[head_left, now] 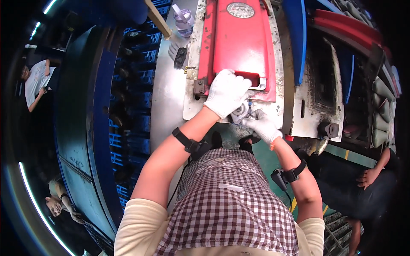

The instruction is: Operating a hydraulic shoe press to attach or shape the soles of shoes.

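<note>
Both my hands wear white knitted gloves. My left hand [228, 94] lies over the near end of a red machine cover [243, 42], its fingers curled beside a recess there; what they grip is hidden. Just below it sits a round grey metal fitting [240, 113] with a ringed centre, at the front edge of the pale metal base plate [275, 113]. My right hand [264, 126] is closed at the right side of this fitting, fingers pressed together. Whether it holds the fitting or a small piece next to it cannot be made out.
A dark hinge block [199, 87] stands left of the cover. On the steel table [164, 96] are a clear bottle [183, 21] and a black object [180, 57]. Blue racks [136, 85] stand left; a blue panel [297, 42] rises right. A person's hand [368, 177] shows at right.
</note>
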Motion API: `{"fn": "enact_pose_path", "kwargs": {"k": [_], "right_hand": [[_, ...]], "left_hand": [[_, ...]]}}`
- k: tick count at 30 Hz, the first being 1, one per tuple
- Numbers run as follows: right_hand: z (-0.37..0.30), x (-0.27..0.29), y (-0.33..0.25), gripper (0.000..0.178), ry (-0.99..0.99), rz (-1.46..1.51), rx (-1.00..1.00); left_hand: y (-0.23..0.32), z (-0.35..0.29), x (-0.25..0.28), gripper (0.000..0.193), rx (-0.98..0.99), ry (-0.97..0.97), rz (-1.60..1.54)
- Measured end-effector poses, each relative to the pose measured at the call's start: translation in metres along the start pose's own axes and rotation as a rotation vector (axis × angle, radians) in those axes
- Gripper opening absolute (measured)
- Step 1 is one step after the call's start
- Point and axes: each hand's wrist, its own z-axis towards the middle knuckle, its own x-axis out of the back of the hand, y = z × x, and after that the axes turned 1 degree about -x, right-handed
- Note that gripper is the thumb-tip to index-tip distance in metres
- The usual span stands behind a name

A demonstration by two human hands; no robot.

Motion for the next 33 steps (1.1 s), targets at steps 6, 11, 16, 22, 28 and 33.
{"fn": "enact_pose_path", "kwargs": {"k": [6, 11, 16, 22, 28, 33], "right_hand": [[-0.002, -0.004, 0.004, 0.051, 0.026, 0.072, -0.004], [0.015, 0.015, 0.006, 0.044, -0.392, 0.279, -0.079], [0.022, -0.010, 0.029, 0.037, -0.059, -0.039, 0.189], [-0.028, -0.073, 0.010, 0.029, -0.218, 0.951, -0.195], [-0.025, -0.108, 0.010, 0.024, -0.229, 1.405, -0.197], [-0.015, -0.125, 0.010, 0.024, -0.167, 1.361, -0.100]], "left_hand": [[0.007, 0.006, 0.011, 0.023, 0.053, -0.134, 0.000], [0.006, 0.009, 0.012, 0.029, 0.091, -0.212, -0.037], [0.007, 0.017, 0.014, 0.035, 0.092, -0.280, -0.058], [0.011, 0.018, 0.011, 0.035, 0.119, -0.277, -0.075], [0.013, 0.019, 0.012, 0.038, 0.139, -0.319, -0.091], [0.010, 0.019, 0.017, 0.040, 0.150, -0.305, -0.073]]}}
